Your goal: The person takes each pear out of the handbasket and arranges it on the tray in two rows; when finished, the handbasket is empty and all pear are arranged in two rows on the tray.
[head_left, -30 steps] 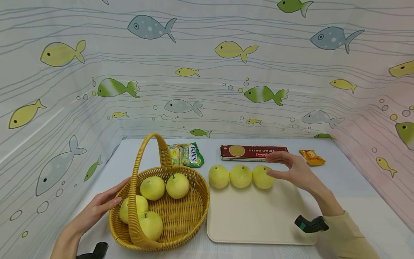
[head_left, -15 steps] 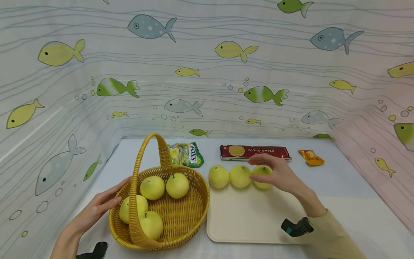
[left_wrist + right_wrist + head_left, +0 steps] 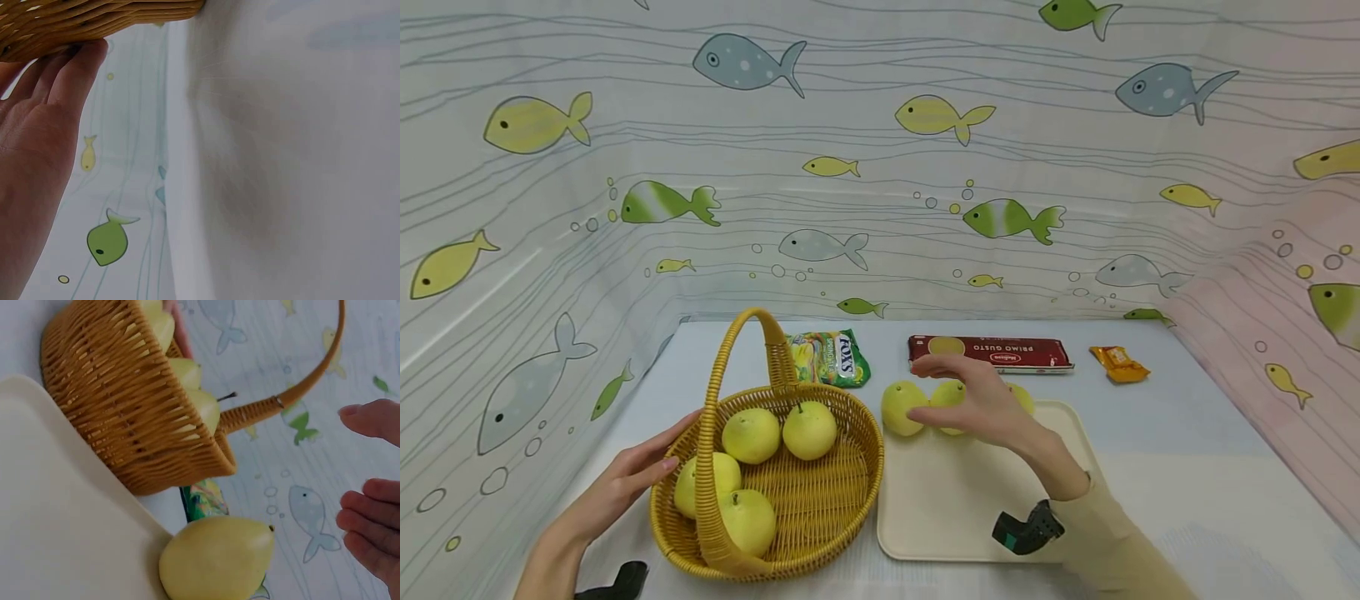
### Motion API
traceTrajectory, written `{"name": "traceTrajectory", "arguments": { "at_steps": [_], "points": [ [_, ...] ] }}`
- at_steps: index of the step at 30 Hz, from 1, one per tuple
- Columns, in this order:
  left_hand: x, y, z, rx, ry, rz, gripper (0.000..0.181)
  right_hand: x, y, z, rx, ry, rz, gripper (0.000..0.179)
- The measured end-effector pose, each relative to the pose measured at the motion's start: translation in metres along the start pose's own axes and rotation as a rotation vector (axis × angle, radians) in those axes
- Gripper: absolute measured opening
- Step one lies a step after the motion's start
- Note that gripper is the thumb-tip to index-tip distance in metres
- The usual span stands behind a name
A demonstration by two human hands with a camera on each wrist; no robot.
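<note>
A golden wicker basket [image 3: 820,533] with a tall handle holds several yellow pears [image 3: 810,431]. My left hand [image 3: 625,479] rests against the basket's left side, fingers lying along the outer wall; the left wrist view shows fingers [image 3: 72,78] touching the weave. Right of the basket is a cream tray [image 3: 955,508], with three pears in a row at its far edge. Above that row, my right hand [image 3: 981,404] hovers with thumb and fingers spread, holding nothing. It partly hides the middle and right pears. One tray pear [image 3: 215,556] shows whole-bodied in the right wrist view, apart from the fingers.
Behind the basket lies a green FOX'S candy bag [image 3: 831,358]. A dark red Primo Gusto biscuit box [image 3: 1000,354] sits behind the tray, with a small orange packet [image 3: 1120,364] to its right. Fish-patterned sheeting surrounds the table on three sides.
My right hand has moved left along the pear row, from beside the right pear to just short of the left one. The left hand, basket and pears stay in place.
</note>
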State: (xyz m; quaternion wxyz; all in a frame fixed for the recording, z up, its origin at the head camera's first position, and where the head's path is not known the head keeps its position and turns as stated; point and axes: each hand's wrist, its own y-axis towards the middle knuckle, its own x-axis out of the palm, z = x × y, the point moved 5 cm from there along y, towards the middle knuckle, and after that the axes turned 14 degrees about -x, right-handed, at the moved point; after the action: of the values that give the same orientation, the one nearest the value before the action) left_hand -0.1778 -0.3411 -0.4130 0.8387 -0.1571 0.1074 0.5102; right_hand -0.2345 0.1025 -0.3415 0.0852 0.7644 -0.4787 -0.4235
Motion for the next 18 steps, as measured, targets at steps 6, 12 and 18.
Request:
{"name": "traceTrajectory", "arguments": {
  "at_steps": [6,12,18],
  "points": [
    [0.0,0.0,0.0,-0.012,0.0,0.002,0.056,0.02,0.016,-0.009,-0.026,0.029,-0.041,0.053],
    [0.0,0.0,0.0,-0.008,0.007,0.009,0.056,0.037,0.027,-0.015,-0.02,0.044,-0.069,0.057],
    [0.0,0.0,0.001,-0.006,0.005,0.009,0.056,0.051,0.037,-0.022,-0.02,0.068,-0.109,0.059]
  ]
}}
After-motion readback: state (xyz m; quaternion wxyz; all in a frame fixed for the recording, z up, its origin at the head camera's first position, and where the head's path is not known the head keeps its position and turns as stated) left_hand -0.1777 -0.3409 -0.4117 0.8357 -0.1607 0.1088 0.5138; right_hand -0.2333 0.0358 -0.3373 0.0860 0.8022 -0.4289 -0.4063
